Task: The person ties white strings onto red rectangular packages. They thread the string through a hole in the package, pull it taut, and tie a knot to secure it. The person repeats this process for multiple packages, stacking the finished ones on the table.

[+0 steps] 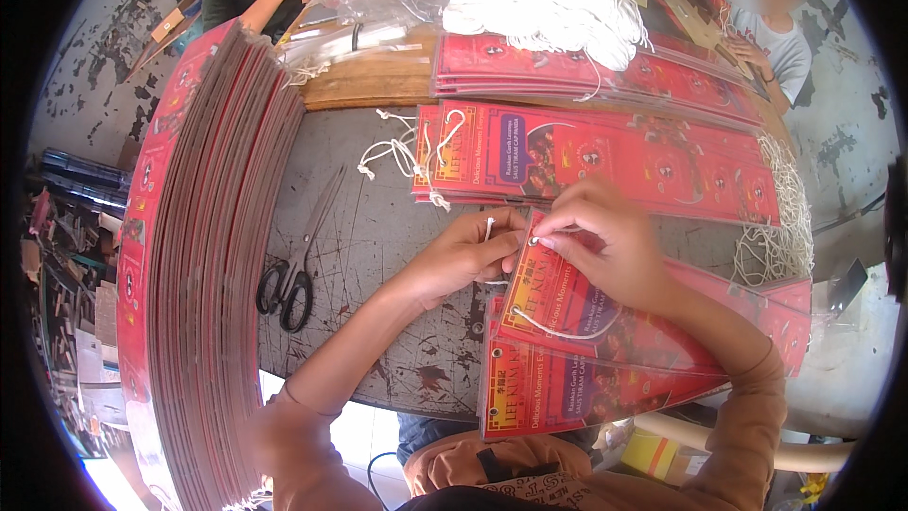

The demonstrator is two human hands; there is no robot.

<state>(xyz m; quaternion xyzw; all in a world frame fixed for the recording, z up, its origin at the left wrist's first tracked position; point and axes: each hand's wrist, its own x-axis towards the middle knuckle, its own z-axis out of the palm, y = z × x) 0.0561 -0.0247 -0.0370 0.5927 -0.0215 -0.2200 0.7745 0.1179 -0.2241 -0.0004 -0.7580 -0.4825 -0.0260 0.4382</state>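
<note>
A long red printed sign (553, 298) with metal eyelets along its short left edge is tilted up between my hands. White cord (558, 333) runs out of its lower eyelet and loops across the face. My right hand (605, 251) is closed at the upper eyelet, thumb and fingers pinched over the cord there. At the sign's edge my left hand (473, 251) pinches the cord, and a white end (489, 225) sticks up above its fingers. Under the sign lie more red signs (539, 397) in clear plastic, their eyelets showing without cord.
Black-handled scissors (291, 274) lie on the scratched grey table (378, 360). A tall stack of signs (213, 255) lines the left. Corded signs (605, 156), more signs (586, 76), a white cord bundle (539, 9) and loose strings (776, 218) surround the far side. Two people work opposite.
</note>
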